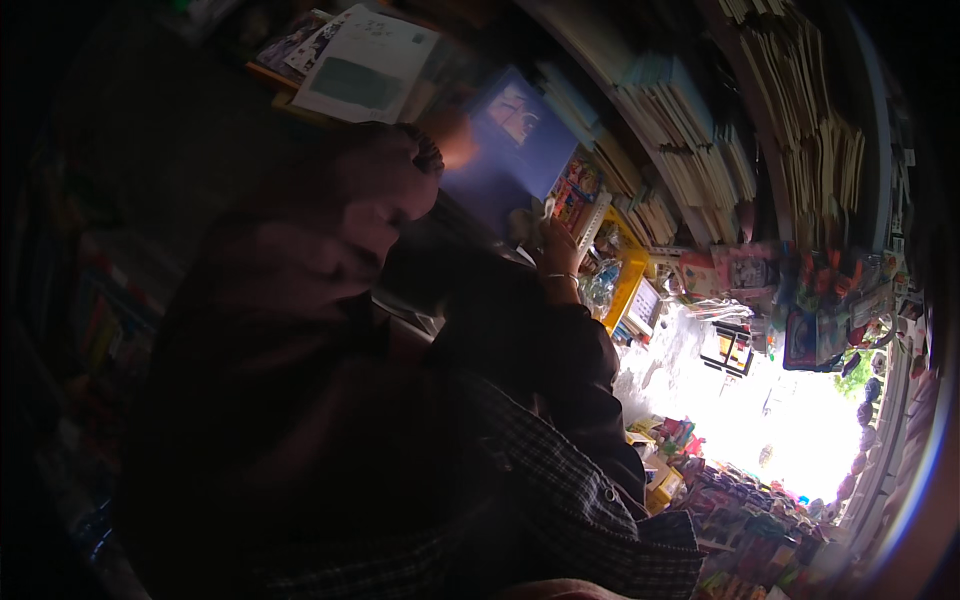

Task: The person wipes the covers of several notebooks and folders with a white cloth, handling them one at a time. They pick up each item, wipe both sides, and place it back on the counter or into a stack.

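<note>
A blue-purple book point(517, 142) with a pictured cover lies tilted before me. My left hand point(452, 137), motion-blurred at the end of a dark gathered cuff, is at the book's left edge; its fingers cannot be made out. At the lower right edge of the book, my right hand point(559, 247) grips it, a thin bracelet around the wrist. A small pale item point(549, 208) shows by the right fingers; what it is cannot be told. Up and left of the book, a white printed sheet or booklet point(367, 64) rests on a stack.
Shelves packed with thin books point(675, 127) rise on the right. A yellow plastic basket point(634, 274) with plastic-wrapped goods stands beside my right wrist. Small packaged goods point(750, 495) crowd the lower right, near a very bright opening. The left side is deep in shadow.
</note>
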Demonstrator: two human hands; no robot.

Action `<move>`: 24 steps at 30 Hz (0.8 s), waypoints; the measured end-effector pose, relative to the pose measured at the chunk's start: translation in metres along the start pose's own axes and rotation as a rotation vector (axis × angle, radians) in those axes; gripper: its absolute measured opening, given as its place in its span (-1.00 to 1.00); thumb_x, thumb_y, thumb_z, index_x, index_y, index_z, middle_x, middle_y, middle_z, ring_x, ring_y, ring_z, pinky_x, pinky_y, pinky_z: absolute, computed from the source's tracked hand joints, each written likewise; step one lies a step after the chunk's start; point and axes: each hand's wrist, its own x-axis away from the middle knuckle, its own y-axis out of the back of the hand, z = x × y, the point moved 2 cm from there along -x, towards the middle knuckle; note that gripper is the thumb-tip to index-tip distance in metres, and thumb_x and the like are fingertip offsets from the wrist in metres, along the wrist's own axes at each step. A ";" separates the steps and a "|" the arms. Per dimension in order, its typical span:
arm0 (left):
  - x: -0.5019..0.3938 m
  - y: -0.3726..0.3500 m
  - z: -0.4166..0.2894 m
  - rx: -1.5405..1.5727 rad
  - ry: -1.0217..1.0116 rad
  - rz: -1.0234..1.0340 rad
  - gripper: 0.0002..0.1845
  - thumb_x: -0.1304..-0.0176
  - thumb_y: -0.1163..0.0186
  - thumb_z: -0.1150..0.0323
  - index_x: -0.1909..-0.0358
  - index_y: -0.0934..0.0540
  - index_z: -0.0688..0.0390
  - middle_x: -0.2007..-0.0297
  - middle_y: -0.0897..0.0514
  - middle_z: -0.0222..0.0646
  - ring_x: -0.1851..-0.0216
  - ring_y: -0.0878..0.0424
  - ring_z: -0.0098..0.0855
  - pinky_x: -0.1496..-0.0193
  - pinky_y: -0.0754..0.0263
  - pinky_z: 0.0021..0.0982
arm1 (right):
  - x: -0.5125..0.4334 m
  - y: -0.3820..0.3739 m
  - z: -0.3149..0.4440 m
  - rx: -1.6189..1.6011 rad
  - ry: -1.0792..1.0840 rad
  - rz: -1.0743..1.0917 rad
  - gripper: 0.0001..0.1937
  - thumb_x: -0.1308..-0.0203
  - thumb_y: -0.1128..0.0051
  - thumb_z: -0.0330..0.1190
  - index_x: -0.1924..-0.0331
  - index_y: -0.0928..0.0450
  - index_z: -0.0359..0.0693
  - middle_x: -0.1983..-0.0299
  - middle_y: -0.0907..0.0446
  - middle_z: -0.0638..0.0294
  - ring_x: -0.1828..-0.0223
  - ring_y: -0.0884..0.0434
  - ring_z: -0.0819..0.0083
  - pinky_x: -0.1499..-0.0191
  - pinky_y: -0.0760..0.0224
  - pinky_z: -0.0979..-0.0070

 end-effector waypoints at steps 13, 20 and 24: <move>-0.014 -0.028 -0.020 0.049 -0.411 0.134 -0.43 0.05 -0.36 0.12 0.13 -0.53 0.40 0.25 -0.63 -0.01 0.20 -0.60 -0.13 0.09 -0.44 -0.26 | -0.006 0.014 -0.010 0.411 0.368 -0.058 -0.70 -0.18 -0.16 -0.42 -0.01 -0.55 -0.30 0.18 -0.62 0.21 0.19 -0.63 0.41 0.16 -0.54 0.55; 0.042 -0.037 -0.055 0.887 -0.293 0.182 -0.52 -0.04 -0.22 0.43 -0.06 -0.48 0.35 0.17 -0.62 -0.04 0.16 -0.58 -0.30 0.06 -0.44 -0.35 | 0.054 0.031 0.049 0.700 0.788 -0.766 -0.70 -0.23 -0.08 -0.34 0.01 -0.59 -0.30 0.22 -0.66 0.19 0.28 -0.63 0.45 0.17 -0.51 0.52; 0.085 -0.062 -0.082 1.004 -0.489 0.162 -0.44 -0.09 -0.21 0.51 -0.20 -0.37 0.27 0.04 -0.57 -0.21 0.05 -0.53 -0.39 -0.03 -0.45 -0.36 | 0.124 0.004 0.095 0.882 1.008 -0.458 -0.72 -0.24 0.05 -0.45 0.00 -0.56 -0.27 0.02 -0.57 0.09 -0.01 -0.57 0.23 -0.03 -0.44 0.36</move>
